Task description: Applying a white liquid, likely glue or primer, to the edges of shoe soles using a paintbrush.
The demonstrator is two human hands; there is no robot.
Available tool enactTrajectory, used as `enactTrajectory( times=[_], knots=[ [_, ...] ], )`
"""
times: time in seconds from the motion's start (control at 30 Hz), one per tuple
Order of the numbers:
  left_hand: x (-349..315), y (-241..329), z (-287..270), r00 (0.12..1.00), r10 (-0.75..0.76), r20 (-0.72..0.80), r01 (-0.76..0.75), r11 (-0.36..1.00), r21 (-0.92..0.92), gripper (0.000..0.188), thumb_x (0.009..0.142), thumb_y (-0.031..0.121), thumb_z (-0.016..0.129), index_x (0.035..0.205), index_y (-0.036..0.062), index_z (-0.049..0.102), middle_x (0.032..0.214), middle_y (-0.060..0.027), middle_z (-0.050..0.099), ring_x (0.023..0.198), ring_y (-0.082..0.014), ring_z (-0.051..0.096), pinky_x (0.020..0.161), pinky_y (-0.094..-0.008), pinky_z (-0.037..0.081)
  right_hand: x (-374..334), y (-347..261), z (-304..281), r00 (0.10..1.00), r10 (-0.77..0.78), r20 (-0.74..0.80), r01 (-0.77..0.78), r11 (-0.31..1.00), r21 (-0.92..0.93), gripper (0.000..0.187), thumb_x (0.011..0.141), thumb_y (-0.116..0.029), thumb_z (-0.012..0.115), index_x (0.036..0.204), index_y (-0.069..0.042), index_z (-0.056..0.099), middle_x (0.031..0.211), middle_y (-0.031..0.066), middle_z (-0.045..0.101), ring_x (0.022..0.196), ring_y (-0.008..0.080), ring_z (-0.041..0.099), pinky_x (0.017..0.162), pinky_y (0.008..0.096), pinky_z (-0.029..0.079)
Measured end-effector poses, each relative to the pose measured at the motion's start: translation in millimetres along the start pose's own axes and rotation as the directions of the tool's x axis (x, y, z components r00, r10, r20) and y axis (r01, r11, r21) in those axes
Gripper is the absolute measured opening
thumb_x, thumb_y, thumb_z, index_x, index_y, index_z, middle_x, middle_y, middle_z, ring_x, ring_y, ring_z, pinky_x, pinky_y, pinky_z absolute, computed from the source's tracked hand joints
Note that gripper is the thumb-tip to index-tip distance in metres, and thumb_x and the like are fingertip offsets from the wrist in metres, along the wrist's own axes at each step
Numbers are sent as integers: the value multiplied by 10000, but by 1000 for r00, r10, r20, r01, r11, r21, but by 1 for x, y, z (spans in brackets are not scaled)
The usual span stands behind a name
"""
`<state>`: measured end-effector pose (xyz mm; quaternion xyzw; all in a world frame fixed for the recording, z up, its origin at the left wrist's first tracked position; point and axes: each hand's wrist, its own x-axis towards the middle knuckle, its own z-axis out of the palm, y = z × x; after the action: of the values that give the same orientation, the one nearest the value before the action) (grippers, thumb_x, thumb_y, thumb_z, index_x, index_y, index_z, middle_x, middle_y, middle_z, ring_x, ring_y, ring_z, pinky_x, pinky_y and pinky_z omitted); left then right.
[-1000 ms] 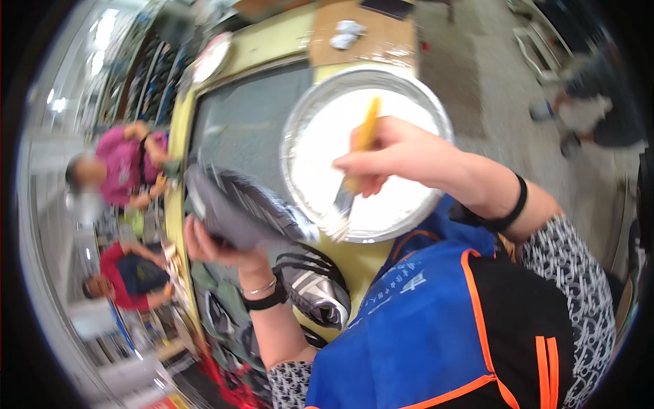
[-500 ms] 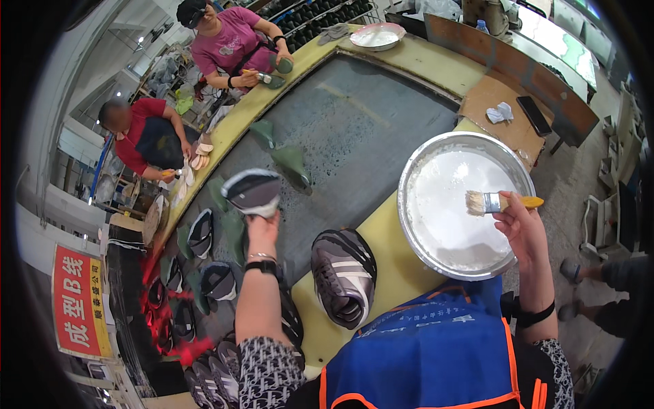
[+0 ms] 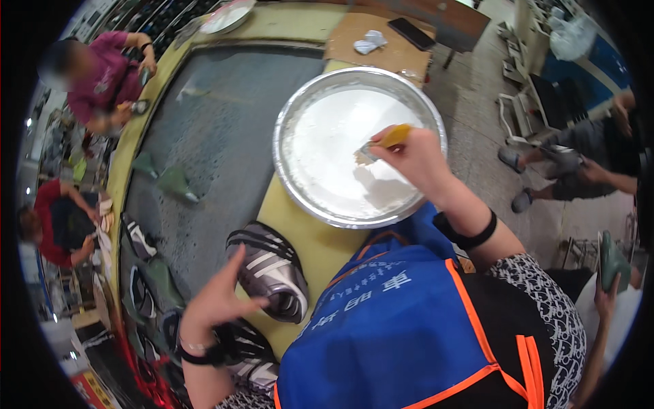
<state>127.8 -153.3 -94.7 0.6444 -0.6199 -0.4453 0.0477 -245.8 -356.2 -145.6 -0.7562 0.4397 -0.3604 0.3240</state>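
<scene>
Right hand point(image 3: 419, 162) grips brush point(image 3: 396, 135) over basin point(image 3: 334, 221) (white liquid point(image 3: 323, 136) inside); left hand point(image 3: 214, 296) splays near shoe point(image 3: 271, 262).

Workshop interior: a large workbench point(image 3: 225, 109), its yellow border framing a dark grey panel; a brown wooden board point(image 3: 453, 24) upright at its far end; loaded racks point(image 3: 157, 10), upper left; grey floor point(image 3: 470, 92), right; small bright lights point(image 3: 28, 123) along the left margin.

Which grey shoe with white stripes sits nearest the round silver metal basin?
The grey striped shoe right of the left hand; the others lie farther from the basin.
</scene>
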Motion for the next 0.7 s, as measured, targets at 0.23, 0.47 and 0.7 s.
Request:
enactTrajectory(
  times=[0.23, 0.47, 0.7],
  knots=[
    [-4, 43, 70, 927, -241, -287, 338, 870, 359, 1046, 597, 216, 763, 1479, 48, 228, 1469, -359, 236, 1153, -505, 507, 922, -480, 483, -5, 2, 16, 997, -53, 60, 68, 957, -283, 214, 744, -242, 737, 808, -50, 669, 760, 151, 653, 725, 330, 653, 680, 424, 526],
    [-2, 67, 78, 966, -41, -255, 202, 735, 648, 511, 803, 158, 652, 1262, -4, 499, 1231, -304, 536, 1002, -408, 608, 842, -451, 509, -8, -2, 0, 977, -182, -114, 161, 971, -176, 198, 779, -206, 722, 818, -33, 636, 775, 128, 637, 737, 331, 637, 682, 412, 512],
    [4, 62, 92, 922, -25, -387, 271, 756, 596, 684, 777, 276, 664, 1358, -2, 438, 1291, -381, 457, 1111, -500, 532, 951, -469, 464, -17, 2, -6, 989, -89, -117, 72, 987, -146, 194, 768, -209, 730, 836, -46, 649, 764, 116, 629, 725, 321, 633, 677, 409, 509]
  ],
)
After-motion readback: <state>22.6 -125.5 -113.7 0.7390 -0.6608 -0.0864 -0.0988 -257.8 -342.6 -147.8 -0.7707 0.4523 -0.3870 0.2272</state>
